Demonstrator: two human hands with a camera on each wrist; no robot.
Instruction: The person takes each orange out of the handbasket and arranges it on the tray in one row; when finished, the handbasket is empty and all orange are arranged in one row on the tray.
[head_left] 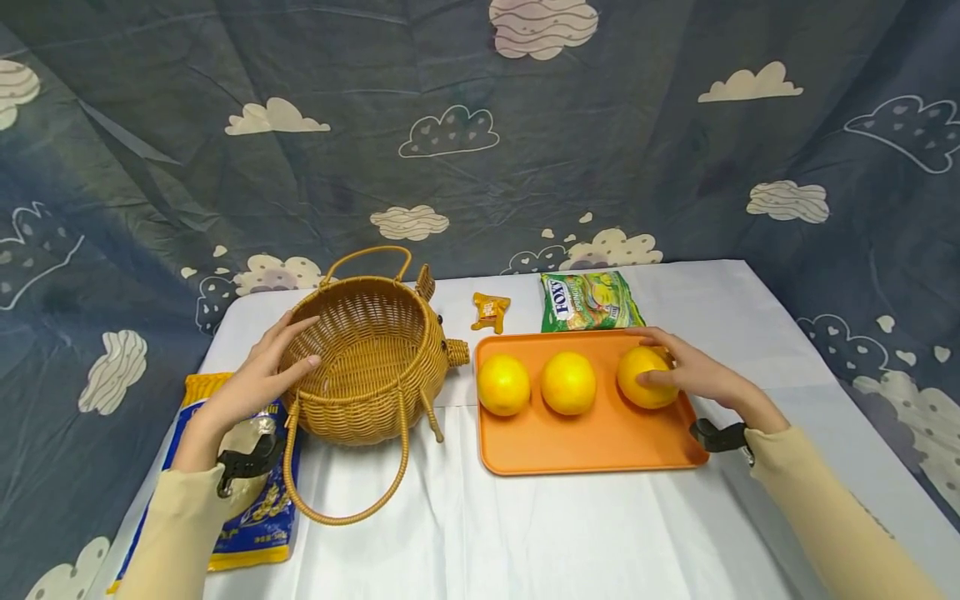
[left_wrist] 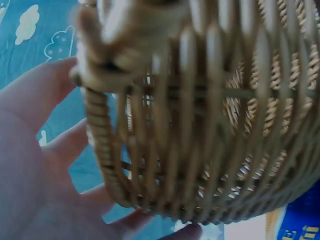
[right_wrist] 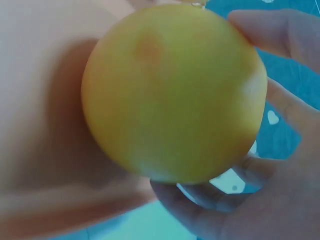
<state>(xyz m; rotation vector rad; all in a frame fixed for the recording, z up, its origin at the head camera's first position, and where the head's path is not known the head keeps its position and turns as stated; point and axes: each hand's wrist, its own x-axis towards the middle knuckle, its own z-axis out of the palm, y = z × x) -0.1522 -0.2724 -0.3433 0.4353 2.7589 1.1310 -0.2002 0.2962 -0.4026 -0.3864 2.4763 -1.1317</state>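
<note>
A wicker basket (head_left: 420, 375) shaped like a pig stands on the left of the table, its opening facing up. My left hand (head_left: 258, 375) rests at its left rim with spread fingers; in the left wrist view the thumb (left_wrist: 55, 82) touches the woven edge. An orange tray (head_left: 577, 454) lies to the right, holding a left orange (head_left: 503, 385), a middle orange (head_left: 568, 383) and a right orange (head_left: 641, 379). Around the right one, my right hand (head_left: 693, 367) has its thumb and fingers; the right wrist view shows this orange (right_wrist: 175, 95) up close.
A blue and yellow food bag (head_left: 258, 517) lies under my left forearm. Behind the tray are a green Fox's candy bag (head_left: 590, 302) and a small orange wrapped snack (head_left: 491, 312). One basket handle (head_left: 345, 518) hangs toward the front. Dark cloud-print cloth (head_left: 450, 192) bounds the back.
</note>
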